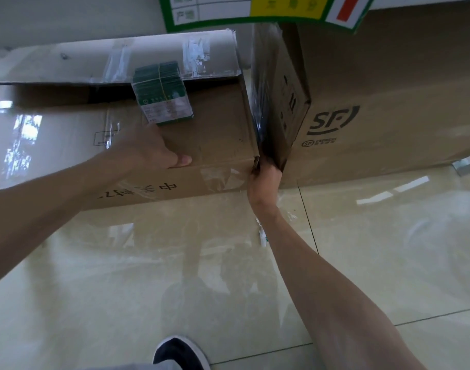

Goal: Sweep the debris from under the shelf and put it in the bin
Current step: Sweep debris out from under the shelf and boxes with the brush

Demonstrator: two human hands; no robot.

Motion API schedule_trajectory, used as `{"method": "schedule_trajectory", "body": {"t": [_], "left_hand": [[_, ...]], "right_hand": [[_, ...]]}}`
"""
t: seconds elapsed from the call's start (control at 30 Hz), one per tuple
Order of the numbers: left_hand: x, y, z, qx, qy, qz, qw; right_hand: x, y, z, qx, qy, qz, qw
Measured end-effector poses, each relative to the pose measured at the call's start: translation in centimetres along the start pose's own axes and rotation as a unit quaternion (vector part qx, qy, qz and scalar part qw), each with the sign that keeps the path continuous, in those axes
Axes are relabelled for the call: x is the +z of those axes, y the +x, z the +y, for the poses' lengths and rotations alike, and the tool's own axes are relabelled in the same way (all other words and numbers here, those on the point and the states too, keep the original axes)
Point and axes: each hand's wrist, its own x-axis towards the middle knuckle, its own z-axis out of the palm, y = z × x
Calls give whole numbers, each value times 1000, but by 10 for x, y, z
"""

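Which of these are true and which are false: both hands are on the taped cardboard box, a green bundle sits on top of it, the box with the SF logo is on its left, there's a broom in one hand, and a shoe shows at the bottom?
1. Both hands are on the taped cardboard box. True: the left hand presses on its top near the front edge and the right hand grips its right corner.
2. A green bundle sits on top of it. True.
3. The SF box is on its left. False: it stands on its right.
4. One hand holds a broom. False: no broom is visible.
5. A shoe shows at the bottom. True.
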Motion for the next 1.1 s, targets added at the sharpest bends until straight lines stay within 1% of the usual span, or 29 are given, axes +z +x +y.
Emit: {"method": "schedule_trajectory", "body": {"t": [0.1,0.23,0.37,0.6,0.87,0.93,1.03,1.1], "left_hand": [[0,1,-1,0,-8,-3,1000],[-1,-2,2,-5,-15,-3,1000],[-2,-4,1,-3,-17,3,1000],[-1,-4,3,4,-21,2,1000],[0,-3,2,-7,11,5,1000],[1,-1,0,-5,21,10,1000],[1,-1,-1,0,24,13,1000],[1,-1,0,2,34,12,999]], "right_hand": [[0,0,-1,28,-3,-1,1000],[-2,-4,-1,16,-3,2,1000],[-12,-10,0,25,10,-14,1000],[-7,-7,1,-24,3,-4,1000],[2,-1,9,-70,-25,-6,997],[3,4,13,-74,-42,-25,996],[4,5,14,-50,-83,-77,992],[4,6,14,-37,-97,-92,990]]}}
